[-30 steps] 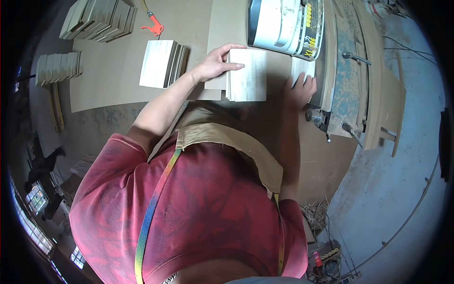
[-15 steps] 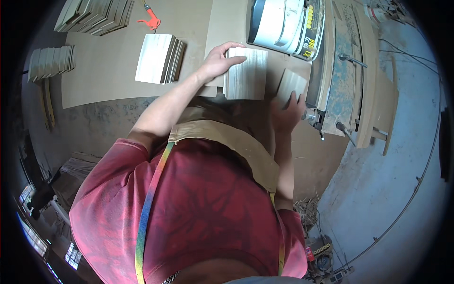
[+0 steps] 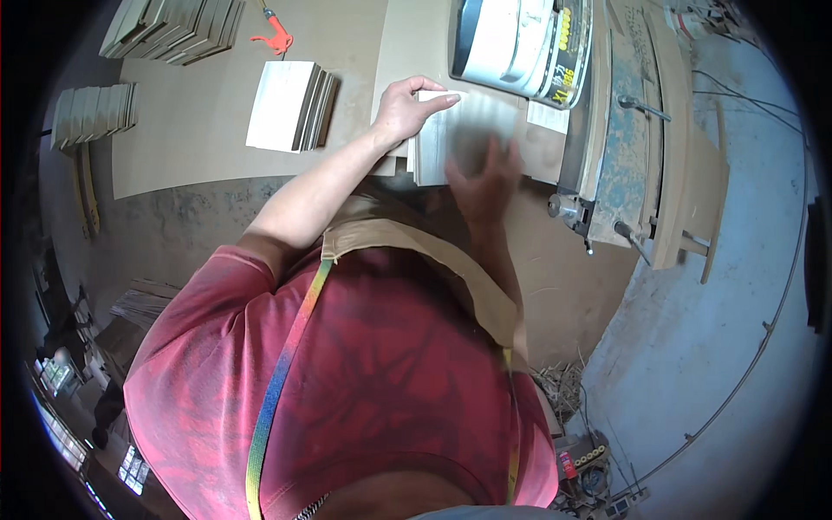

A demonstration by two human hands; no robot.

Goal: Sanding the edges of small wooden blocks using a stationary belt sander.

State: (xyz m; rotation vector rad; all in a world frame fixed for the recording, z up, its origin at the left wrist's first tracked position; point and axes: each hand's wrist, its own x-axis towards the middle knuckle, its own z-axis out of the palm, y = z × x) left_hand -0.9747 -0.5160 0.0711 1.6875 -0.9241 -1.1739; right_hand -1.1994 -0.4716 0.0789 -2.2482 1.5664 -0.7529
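A small stack of pale wooden boards stands upright in front of me at the table's near edge. My left hand grips its far left corner, thumb over the top face and fingers round the far side. Over the right part of the same stack is my right hand, smeared by motion. Its thumb and fingers look apart, but whether it holds anything is not clear. A single pale board lies flat at the right, beside the bucket.
A white bucket lies at the far right of the table. Left stand another board stack, a red air blow gun and more boards. A machine bed with metal levers borders the right side.
My right hand has moved left from the table's right side onto the stack. The board it held now appears to lie beside the bucket. My left hand stays on the stack.
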